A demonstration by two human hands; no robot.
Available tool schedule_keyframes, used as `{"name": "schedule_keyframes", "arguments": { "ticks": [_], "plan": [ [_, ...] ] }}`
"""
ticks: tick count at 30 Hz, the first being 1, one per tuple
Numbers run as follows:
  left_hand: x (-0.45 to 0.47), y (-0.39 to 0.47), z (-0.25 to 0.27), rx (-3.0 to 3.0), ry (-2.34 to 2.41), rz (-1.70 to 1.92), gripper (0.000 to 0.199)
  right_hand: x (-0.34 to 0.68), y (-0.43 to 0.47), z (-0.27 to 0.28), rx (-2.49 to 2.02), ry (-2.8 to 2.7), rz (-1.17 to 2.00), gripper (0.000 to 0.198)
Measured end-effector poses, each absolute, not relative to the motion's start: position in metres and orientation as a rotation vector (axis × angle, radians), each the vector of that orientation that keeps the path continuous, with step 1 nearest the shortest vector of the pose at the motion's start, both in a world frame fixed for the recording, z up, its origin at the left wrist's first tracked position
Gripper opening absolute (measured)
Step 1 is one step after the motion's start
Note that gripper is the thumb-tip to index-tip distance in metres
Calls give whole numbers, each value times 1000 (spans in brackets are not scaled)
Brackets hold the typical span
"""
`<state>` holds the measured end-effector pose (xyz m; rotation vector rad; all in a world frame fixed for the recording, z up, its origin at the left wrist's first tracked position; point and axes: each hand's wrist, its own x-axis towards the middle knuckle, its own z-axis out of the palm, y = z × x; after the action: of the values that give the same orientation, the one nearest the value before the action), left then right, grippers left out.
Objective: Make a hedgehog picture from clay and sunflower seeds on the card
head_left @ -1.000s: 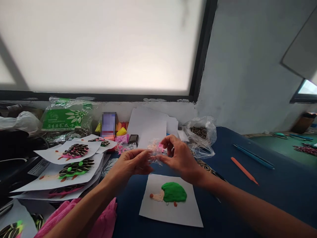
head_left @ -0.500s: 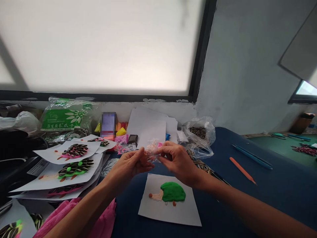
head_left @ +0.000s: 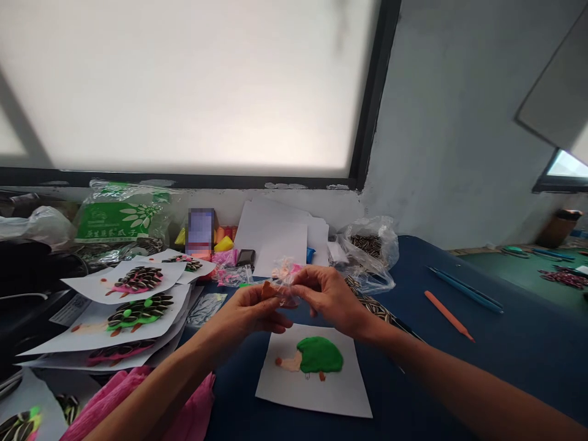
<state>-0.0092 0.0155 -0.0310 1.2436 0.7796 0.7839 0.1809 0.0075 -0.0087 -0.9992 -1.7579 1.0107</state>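
The left hand (head_left: 252, 309) and the right hand (head_left: 331, 299) are clamped on opposite sides of a clear plastic packet (head_left: 285, 278), held above the worktop (head_left: 509, 340). Below them, a white card (head_left: 285, 395) bearing a green hedgehog figure (head_left: 320, 355) lies flat. An orange tool (head_left: 448, 313) rests to the right, well apart.

A large window (head_left: 184, 86) glows pale within a dark frame (head_left: 370, 110), its lower bar (head_left: 206, 180) marked by whitish patches. Beside it stretches a grey wall (head_left: 450, 122) in dimmer light. Below lies the navy worktop (head_left: 519, 343); beyond, at right, are a green tabletop (head_left: 500, 275) and a smaller bright window (head_left: 569, 166).
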Motion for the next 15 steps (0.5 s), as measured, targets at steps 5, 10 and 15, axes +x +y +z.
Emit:
{"name": "schedule_keyframes", "arguments": {
  "ticks": [5,10,15],
  "plan": [
    [-9,11,-31,1215,714,809,45,181,8,-10,-1004,-1801,986,13],
    [-9,11,-31,1219,742,821,48,182,10,-10,-1016,-1802,1000,12],
    [-6,10,-31,1247,798,797,57,182,11,-9,-1067,-1818,1113,18]
  ]
}}
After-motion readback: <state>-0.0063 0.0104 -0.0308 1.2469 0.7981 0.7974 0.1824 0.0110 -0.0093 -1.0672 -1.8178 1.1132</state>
